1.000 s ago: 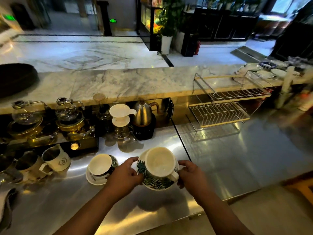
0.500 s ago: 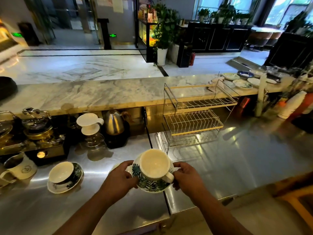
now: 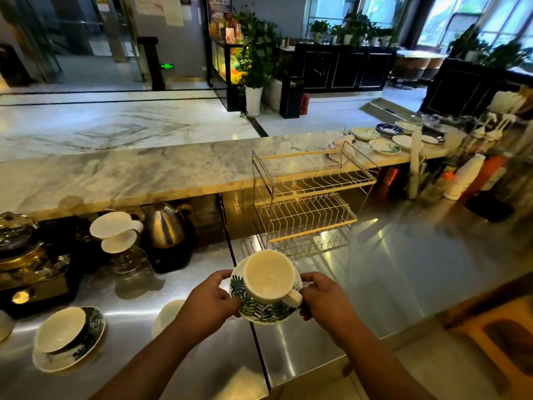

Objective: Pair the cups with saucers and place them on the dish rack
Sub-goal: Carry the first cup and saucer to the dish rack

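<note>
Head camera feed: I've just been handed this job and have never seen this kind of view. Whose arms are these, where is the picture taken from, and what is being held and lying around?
There is no machine here. One wide camera sits on a person's head and looks forward and down, so the two bare arms are theirs. The left hand and right hand share a grip on a leaf-patterned saucer with a cream cup standing on it, held above the steel counter. Straight ahead stands the wire dish rack, with nothing on its shelves. Lower left, a second cup rests tilted on its own saucer. A kettle stands at the back, and spare plates lie on the marble ledge at the far right.
</note>
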Tool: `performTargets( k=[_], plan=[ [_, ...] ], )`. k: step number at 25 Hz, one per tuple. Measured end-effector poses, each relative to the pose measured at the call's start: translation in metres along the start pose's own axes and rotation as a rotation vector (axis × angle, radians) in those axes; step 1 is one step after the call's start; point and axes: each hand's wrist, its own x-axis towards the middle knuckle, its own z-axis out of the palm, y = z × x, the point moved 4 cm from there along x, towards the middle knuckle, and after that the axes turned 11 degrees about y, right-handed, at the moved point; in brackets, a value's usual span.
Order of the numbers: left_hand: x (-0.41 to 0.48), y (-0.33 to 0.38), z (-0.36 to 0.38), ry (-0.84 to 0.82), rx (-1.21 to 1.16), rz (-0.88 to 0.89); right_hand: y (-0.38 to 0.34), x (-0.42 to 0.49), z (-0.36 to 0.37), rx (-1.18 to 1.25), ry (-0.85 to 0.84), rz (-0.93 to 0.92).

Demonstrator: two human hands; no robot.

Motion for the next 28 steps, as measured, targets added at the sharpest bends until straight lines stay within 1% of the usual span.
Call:
performTargets(
  k=[4,9,14,18,20,22,24,25,26,28],
  plan=[
    [0.031,0.010,0.005,-0.050,-0.006,0.020,-0.008,0.014,-0.005,0.015,0.055,0.031],
    [0.060,0.017,0.013,-0.074,0.003,0.036,-0.011,0.033,-0.009,0.004,0.091,0.072],
    [0.079,0.032,0.030,-0.058,0.009,0.023,-0.014,0.065,-0.026,0.026,0.074,0.046],
    [0.096,0.056,0.052,-0.005,-0.002,0.005,-0.015,0.110,-0.046,0.019,0.042,0.006],
    [0.104,0.069,0.072,0.041,0.009,-0.018,-0.020,0.136,-0.063,0.023,-0.011,-0.009],
    [0.111,0.082,0.080,0.094,-0.020,-0.064,-0.016,0.155,-0.069,-0.022,-0.083,-0.031],
    [0.102,0.082,0.078,0.076,0.017,-0.107,-0.029,0.159,-0.068,0.010,-0.078,-0.053],
    [0.108,0.097,0.099,0.127,0.005,-0.138,-0.028,0.185,-0.085,0.003,-0.131,-0.043],
    [0.118,0.118,0.125,0.213,-0.042,-0.181,-0.028,0.217,-0.109,-0.055,-0.228,-0.067],
    [0.113,0.126,0.125,0.237,-0.040,-0.190,-0.037,0.224,-0.111,-0.052,-0.238,-0.083]
  ],
)
